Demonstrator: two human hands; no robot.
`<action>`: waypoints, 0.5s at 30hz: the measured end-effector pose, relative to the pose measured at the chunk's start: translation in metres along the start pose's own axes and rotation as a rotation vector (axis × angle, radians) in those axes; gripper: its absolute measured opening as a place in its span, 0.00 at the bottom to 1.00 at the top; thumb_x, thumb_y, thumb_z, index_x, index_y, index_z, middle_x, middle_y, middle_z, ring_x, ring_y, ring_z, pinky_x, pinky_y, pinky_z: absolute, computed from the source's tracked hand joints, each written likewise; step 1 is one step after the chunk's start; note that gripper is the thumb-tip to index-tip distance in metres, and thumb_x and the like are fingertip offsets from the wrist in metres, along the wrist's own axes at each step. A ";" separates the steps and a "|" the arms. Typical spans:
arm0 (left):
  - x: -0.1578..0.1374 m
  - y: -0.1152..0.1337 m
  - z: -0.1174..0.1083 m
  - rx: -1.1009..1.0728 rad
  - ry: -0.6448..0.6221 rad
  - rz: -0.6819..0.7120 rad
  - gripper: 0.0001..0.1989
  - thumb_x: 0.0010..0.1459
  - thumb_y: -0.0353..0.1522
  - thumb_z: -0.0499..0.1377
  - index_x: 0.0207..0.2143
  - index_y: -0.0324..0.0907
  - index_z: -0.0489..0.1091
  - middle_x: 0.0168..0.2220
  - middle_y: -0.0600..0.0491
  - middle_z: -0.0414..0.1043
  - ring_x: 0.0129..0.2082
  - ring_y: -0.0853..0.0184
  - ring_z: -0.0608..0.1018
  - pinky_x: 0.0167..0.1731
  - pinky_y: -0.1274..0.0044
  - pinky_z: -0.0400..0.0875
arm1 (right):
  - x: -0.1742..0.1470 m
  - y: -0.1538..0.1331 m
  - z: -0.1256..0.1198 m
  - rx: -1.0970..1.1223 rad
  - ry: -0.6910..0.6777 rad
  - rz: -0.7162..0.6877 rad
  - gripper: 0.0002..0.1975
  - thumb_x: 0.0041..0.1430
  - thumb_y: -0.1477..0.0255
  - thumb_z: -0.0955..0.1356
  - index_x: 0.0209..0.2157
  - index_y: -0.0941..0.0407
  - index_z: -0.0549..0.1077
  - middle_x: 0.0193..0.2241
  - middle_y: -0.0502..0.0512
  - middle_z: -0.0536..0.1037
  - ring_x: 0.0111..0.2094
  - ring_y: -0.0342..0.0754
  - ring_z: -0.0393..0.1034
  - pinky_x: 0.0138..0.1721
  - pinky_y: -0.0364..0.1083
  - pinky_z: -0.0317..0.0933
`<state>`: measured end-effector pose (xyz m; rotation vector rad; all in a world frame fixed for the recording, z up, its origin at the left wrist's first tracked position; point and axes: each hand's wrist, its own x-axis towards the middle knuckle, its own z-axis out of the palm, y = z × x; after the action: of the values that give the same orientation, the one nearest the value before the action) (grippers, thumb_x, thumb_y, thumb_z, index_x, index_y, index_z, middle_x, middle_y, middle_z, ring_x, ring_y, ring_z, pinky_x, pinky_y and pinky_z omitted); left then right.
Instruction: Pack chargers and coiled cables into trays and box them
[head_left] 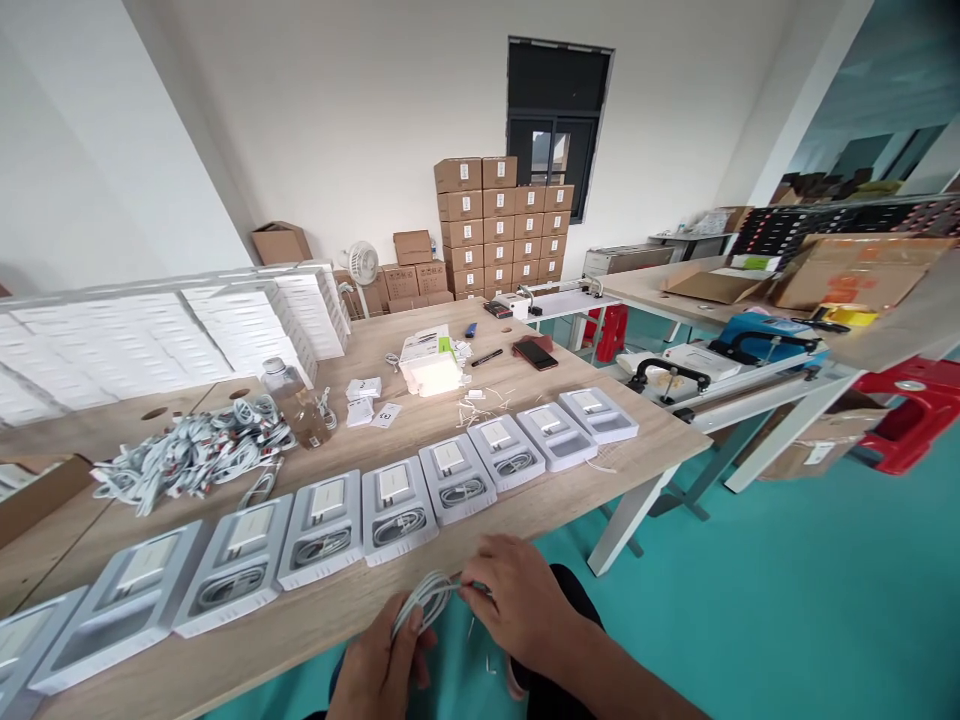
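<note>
A coiled white charging cable is held in front of the table's near edge. My left hand is closed around the coil, with the thumb pressing on its side. My right hand pinches the cable where it leaves the coil; the fingers partly hide that end. Just beyond my hands runs a row of white box trays, each with a white charger in its upper recess. Several trays also hold a coiled cable in the lower recess, while others have that recess bare.
A heap of white cables lies on the left of the wooden table, near a plastic bottle. Stacked white boxes stand behind. Paper cards, a phone and a pen lie further back. A sealing machine stands right.
</note>
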<state>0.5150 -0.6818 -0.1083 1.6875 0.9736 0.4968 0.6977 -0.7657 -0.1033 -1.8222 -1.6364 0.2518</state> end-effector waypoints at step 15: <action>-0.002 -0.028 0.025 -0.415 0.007 -0.079 0.15 0.56 0.47 0.60 0.35 0.45 0.75 0.20 0.54 0.73 0.19 0.65 0.72 0.18 0.77 0.66 | -0.005 -0.013 0.049 1.120 -0.013 0.429 0.12 0.63 0.61 0.64 0.32 0.55 0.65 0.21 0.48 0.74 0.19 0.44 0.69 0.17 0.39 0.50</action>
<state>0.5223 -0.6955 -0.1426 1.2716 0.8689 0.6058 0.6587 -0.7534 -0.1344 -1.2107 -0.7534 1.1069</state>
